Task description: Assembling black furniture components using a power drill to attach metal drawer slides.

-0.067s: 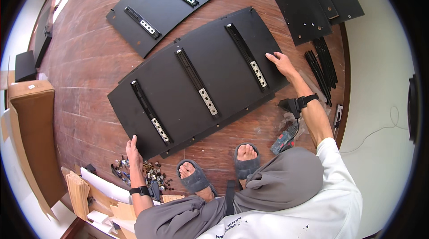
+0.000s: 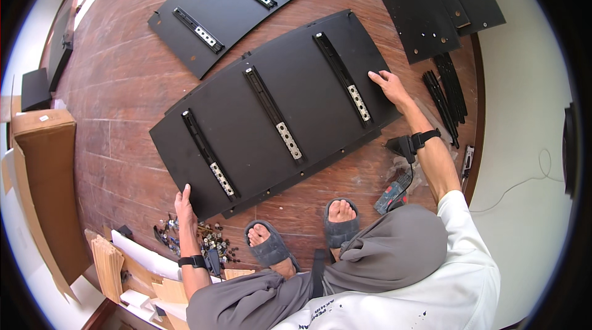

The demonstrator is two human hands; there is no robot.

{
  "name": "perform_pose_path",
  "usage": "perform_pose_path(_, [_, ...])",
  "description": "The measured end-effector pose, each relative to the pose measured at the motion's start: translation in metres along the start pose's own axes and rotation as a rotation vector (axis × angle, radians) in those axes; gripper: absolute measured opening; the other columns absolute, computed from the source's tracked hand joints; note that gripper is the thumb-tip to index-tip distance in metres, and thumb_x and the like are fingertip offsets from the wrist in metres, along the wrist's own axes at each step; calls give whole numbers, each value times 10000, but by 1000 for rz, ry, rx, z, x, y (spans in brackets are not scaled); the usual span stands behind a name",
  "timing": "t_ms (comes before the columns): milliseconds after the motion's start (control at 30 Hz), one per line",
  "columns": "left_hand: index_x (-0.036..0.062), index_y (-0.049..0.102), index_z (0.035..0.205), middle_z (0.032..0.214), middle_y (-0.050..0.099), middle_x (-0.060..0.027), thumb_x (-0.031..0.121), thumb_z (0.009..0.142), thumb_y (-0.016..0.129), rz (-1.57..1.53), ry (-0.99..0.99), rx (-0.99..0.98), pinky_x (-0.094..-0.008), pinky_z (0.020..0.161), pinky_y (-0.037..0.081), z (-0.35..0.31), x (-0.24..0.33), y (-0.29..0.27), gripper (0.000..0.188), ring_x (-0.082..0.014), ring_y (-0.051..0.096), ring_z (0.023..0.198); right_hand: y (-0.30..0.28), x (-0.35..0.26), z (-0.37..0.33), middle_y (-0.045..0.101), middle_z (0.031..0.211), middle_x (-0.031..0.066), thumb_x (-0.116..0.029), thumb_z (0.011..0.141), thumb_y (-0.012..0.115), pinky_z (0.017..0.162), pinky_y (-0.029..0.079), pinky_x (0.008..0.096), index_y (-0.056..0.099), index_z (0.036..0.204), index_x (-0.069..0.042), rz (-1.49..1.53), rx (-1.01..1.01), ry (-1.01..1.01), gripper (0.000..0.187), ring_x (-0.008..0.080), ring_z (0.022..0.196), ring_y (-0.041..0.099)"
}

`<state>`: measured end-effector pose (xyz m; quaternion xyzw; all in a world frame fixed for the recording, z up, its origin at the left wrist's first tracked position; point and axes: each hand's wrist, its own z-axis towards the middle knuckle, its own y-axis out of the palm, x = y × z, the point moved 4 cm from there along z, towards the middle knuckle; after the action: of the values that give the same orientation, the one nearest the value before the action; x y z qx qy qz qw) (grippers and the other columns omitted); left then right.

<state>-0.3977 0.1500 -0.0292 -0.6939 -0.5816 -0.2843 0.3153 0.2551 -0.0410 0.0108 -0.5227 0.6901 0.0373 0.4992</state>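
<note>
A black furniture panel (image 2: 246, 139) lies in front of me, tilted across the view, with another dark board showing beneath its edges. Three drawer slides (image 2: 271, 114) with silver perforated ends are fixed on its top face. My left hand (image 2: 185, 206) grips the panel's near left corner, thumb on top and the fingers hidden at the edge. At the right end, my right hand (image 2: 390, 89) holds the edge, thumb over the top face and fingers out of sight underneath.
Another black panel with slides (image 2: 228, 3) lies beyond. Black boards (image 2: 425, 9) and dark strips (image 2: 445, 95) are at the right. A power tool (image 2: 393, 193) lies by my right foot, scattered hardware (image 2: 216, 243) near my left. A cardboard box (image 2: 46, 169) stands left.
Almost nothing differs. The whole scene sits a few pixels further right, and both hands keep the same hold on the panel.
</note>
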Motion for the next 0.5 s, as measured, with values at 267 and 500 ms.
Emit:
perform_pose_path(267, [-4, 575, 1074, 1005, 654, -81, 353, 932, 638, 37, -8, 38, -291, 779, 520, 3, 8, 4, 389, -161, 628, 876, 9, -16, 11, 671, 977, 119, -460, 917, 591, 784, 487, 301, 623, 1114, 51, -63, 35, -31, 549, 168, 882, 619])
perform_pose_path(500, [-10, 574, 1101, 1060, 650, -93, 392, 951, 592, -9, -46, -43, -320, 828, 533, -1, 18, 17, 430, -194, 643, 936, 0, -5, 14, 670, 1076, 158, -441, 932, 562, 855, 486, 323, 600, 1173, 55, -100, -1, -20, 552, 215, 976, 635])
